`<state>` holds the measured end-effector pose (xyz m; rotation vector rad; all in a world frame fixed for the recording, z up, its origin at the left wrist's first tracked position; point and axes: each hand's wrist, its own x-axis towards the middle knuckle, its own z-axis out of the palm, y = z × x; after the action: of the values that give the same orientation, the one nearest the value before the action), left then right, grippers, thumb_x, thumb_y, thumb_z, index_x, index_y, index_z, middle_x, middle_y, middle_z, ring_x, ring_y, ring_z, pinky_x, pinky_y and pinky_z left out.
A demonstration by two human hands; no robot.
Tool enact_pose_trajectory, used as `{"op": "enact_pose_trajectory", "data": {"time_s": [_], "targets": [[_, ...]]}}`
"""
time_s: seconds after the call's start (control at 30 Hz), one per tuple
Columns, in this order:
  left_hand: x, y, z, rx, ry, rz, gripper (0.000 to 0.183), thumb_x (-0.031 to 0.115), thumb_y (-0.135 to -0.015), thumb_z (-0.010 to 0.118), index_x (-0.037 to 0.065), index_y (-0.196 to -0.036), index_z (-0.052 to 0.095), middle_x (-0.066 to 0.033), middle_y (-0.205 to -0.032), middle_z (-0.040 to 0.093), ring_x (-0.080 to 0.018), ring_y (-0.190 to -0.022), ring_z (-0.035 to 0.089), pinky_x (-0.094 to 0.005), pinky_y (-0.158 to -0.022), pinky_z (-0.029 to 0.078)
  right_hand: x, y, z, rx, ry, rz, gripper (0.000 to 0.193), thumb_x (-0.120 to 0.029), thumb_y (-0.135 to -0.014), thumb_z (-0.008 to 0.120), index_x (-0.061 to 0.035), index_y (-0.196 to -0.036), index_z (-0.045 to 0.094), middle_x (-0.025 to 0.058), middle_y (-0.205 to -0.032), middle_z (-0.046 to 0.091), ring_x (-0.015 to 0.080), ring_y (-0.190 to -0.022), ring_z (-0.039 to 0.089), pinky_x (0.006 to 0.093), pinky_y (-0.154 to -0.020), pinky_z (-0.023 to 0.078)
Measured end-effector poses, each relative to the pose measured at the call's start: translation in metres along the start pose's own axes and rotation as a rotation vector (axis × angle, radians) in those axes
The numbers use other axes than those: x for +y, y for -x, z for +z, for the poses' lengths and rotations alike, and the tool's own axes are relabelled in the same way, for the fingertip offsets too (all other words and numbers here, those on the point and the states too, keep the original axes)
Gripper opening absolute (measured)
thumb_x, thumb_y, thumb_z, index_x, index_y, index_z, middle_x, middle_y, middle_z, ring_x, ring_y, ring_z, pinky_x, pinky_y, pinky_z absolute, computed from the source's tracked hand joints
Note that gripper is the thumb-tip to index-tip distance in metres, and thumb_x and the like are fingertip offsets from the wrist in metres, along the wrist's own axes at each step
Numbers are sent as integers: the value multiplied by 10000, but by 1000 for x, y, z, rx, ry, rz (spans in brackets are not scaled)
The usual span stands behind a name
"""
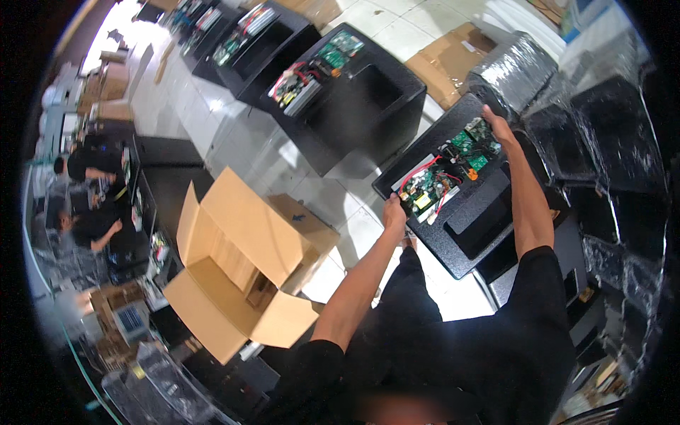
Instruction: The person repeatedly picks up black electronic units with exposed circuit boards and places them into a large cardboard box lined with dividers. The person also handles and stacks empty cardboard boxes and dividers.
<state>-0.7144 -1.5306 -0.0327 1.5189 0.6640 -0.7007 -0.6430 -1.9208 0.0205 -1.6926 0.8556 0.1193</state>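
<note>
In front of me, tilted, is a black textured speaker-like cabinet [438, 239] with a recessed panel in its face. Green circuit boards [423, 185] with red and black wires and pale metal strips lie along its far side. My left hand [395, 212] is closed on the cabinet's left edge, beside the boards. At the far right corner my right hand [499, 127] grips the opposite edge, its fingers partly hidden. The cabinet's underside cannot be seen.
An open cardboard box [212, 283] stands left of my legs. Similar black cabinets [354, 120] with boards on top stand in a row ahead. Plastic-wrapped black units [609, 134] crowd the right side. Two people [88, 166] work at the far left. Flattened cardboard [443, 60] lies beyond.
</note>
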Motion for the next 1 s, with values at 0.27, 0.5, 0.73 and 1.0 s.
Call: {"op": "enact_pose_trajectory", "data": {"time_s": [0.27, 0.5, 0.73, 1.0], "targets": [[30, 34, 1, 73, -345, -41, 620, 501, -955, 275, -10, -1093, 597, -250, -1146, 595, -411, -1131, 522, -467, -977, 374, 23, -35, -3, -46, 25, 24, 798, -680, -835, 493, -5, -1257, 555, 85, -1244, 563, 215, -1135, 498, 342, -1027, 302], [35, 96, -93, -18, 100, 201, 401, 389, -942, 507, 3, -1046, 532, -119, -926, 588, -186, -776, 599, -348, -649, 560, -10, 1, 24, 407, 280, -417, 461, -362, -951, 479, 33, -1149, 611, 188, -1086, 655, 281, -990, 613, 375, -899, 441], [10, 129, -352, 256, 183, 388, 301, 283, -975, 481, 17, -1078, 576, -100, -859, 633, -158, -718, 627, -295, -600, 559, -98, 192, 301, -115, 203, -780, 305, -282, -947, 531, -13, -1041, 641, 79, -1021, 653, 196, -931, 606, 325, -854, 461], [-47, 69, -649, 792, -696, 348, 228, 213, -905, 512, 40, -976, 643, -155, -953, 656, -351, -947, 604, -437, -851, 461, -83, 452, 634, -1035, 552, -758, 286, -182, -888, 603, -3, -1112, 600, 168, -1019, 625, 251, -927, 611, 324, -831, 478]]}}
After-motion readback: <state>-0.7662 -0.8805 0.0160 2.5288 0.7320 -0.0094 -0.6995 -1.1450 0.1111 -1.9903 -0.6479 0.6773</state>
